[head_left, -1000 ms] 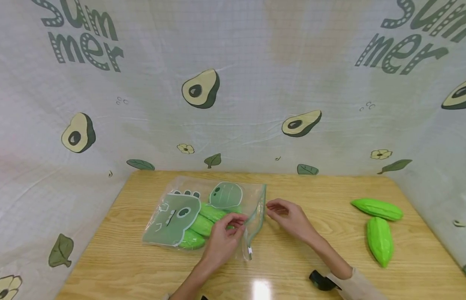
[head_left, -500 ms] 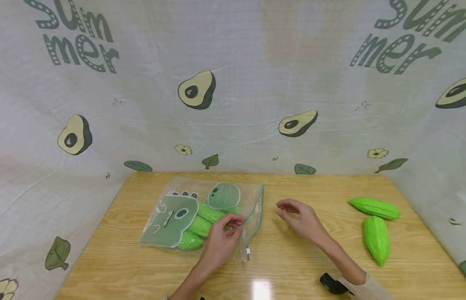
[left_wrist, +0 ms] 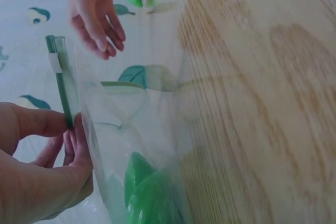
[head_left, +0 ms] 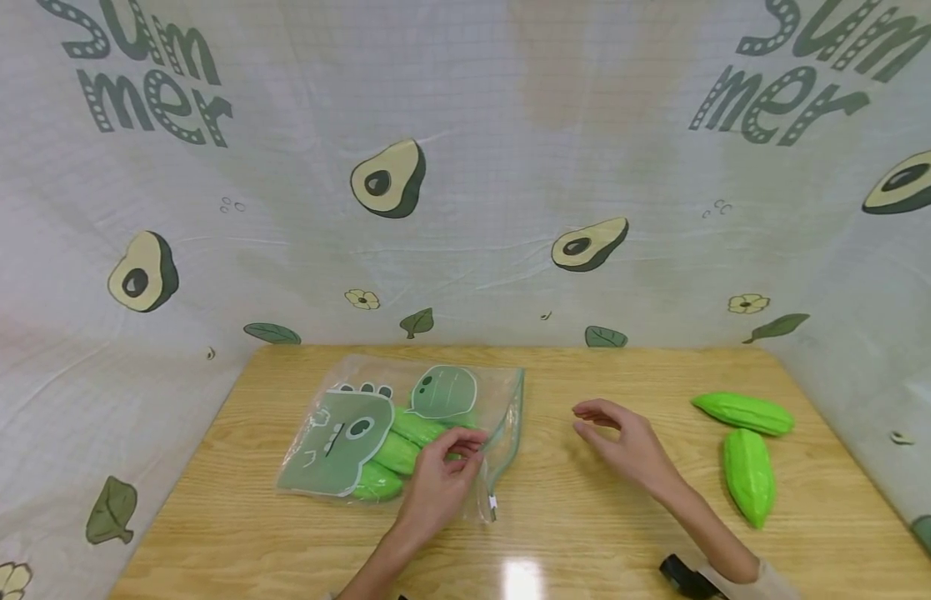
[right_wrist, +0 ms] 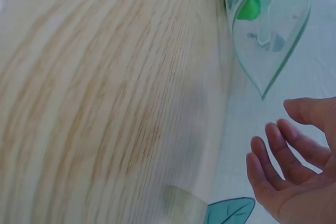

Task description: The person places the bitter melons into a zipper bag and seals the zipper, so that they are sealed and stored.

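A clear zip bag [head_left: 495, 387] with a green cartoon dinosaur print lies on the table, several green ridged gourd-like vegetables [head_left: 396, 452] inside it. My left hand [head_left: 444, 477] pinches the bag's green-edged mouth between thumb and fingers, and in the left wrist view the white slider [left_wrist: 54, 62] sits near that grip. The mouth gapes, as the right wrist view shows. To the right of the bag, my right hand [head_left: 623, 437] hovers with loosely bent fingers and holds nothing. Two more such vegetables, one lying crosswise [head_left: 744, 413] and one pointing toward me [head_left: 749, 477], rest at the right.
The wooden table [head_left: 585, 533] ends at a pale cloth backdrop [head_left: 480, 167] printed with avocados, leaves and lettering. The cloth also rises along both sides. A black wrist device [head_left: 686, 577] shows by the right sleeve.
My right hand has drawn away from the bag's mouth toward the right, closer to the two loose vegetables. The left hand keeps its pinch on the bag. The head view has shifted slightly.
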`<state>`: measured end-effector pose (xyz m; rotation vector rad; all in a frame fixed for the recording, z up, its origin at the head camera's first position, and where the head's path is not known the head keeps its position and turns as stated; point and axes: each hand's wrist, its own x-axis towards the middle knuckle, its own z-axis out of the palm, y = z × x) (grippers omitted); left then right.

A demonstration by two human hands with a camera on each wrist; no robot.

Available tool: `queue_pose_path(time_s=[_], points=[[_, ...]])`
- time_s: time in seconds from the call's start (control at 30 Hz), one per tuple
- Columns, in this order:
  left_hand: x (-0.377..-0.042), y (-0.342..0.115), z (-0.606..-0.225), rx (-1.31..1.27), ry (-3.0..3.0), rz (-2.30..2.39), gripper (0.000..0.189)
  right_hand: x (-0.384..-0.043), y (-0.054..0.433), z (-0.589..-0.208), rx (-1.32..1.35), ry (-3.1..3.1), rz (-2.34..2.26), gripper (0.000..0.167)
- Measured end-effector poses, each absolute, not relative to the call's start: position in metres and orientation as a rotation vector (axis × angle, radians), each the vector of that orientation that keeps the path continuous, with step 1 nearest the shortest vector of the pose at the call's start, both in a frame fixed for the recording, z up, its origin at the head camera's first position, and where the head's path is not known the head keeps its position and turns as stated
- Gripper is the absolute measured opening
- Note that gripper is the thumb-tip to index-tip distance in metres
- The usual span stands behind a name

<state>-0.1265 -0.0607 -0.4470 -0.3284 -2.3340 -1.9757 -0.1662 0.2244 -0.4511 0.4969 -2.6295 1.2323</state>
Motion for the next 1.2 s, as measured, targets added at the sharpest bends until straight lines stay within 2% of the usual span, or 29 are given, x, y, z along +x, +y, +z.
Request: queue_pose_path(time_s=[1.2], points=[[-0.127, -0.063, -0.448, -0.28, -2.39, -1.985, 0.017, -0.14, 0.284, -0.45, 0.279, -2.594, 1.097, 0.026]])
